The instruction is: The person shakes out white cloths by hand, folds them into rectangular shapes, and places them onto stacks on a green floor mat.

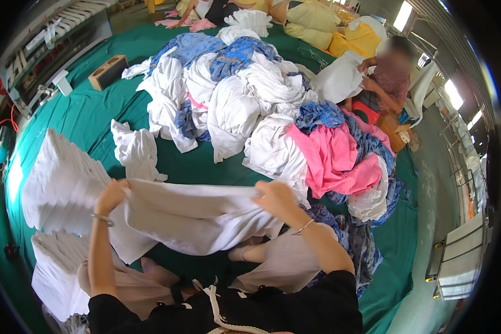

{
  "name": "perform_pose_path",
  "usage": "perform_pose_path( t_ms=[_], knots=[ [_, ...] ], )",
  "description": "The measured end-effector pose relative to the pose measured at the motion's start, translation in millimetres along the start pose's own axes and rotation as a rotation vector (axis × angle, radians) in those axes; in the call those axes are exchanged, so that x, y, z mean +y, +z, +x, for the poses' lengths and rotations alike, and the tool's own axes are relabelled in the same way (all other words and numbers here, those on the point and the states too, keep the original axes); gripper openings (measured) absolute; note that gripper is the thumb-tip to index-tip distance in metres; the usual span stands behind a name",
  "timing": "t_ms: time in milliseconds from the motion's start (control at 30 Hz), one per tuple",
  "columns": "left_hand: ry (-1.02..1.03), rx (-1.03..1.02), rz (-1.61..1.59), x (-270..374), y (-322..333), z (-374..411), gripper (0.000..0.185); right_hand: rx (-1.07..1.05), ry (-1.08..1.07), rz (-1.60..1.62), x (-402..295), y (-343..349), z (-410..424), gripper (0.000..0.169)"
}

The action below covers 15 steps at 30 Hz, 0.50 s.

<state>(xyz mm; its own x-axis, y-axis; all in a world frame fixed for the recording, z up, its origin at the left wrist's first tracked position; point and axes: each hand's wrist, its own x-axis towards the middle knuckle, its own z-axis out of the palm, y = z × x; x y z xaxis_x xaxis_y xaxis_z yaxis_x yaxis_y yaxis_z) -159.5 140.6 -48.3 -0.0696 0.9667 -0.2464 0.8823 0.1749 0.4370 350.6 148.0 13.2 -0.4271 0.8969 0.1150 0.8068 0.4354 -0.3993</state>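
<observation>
Between my two hands a white cloth (pixel 192 213) is stretched by its upper edge, its lower part hanging in folds above my lap. My left hand (pixel 113 195) grips the left corner, close to a tall stack of folded white cloths (pixel 64 183). The right end is pinched in my right hand (pixel 275 201), which is slightly blurred. Beside my left knee stands a second stack of folded white cloths (pixel 56 271). A crumpled white cloth (pixel 137 152) lies just beyond the left end of the stretched one.
A large heap of white cloths (pixel 234 112) with blue patterned and pink fabrics (pixel 330 154) covers the green ground sheet (pixel 87 110). A speaker-like wooden box (pixel 108 72) stands far left. At right a person (pixel 386 79) handles white cloth; another person (pixel 213 10) sits behind, near yellow bundles (pixel 309 23).
</observation>
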Motion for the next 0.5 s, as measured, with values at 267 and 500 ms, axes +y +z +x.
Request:
perform_pose_path(
  t_ms=[267,500],
  knots=[
    [0.65,-0.408,-0.565,250.4,88.1,-66.3,0.056,-0.155,-0.209,0.307,-64.1,14.7,-0.8,0.022],
    [0.172,-0.144,-1.108,224.8,108.9,-41.4,0.022,-0.2,-0.235,0.274,-26.7,-11.4,1.2,0.023]
  ],
)
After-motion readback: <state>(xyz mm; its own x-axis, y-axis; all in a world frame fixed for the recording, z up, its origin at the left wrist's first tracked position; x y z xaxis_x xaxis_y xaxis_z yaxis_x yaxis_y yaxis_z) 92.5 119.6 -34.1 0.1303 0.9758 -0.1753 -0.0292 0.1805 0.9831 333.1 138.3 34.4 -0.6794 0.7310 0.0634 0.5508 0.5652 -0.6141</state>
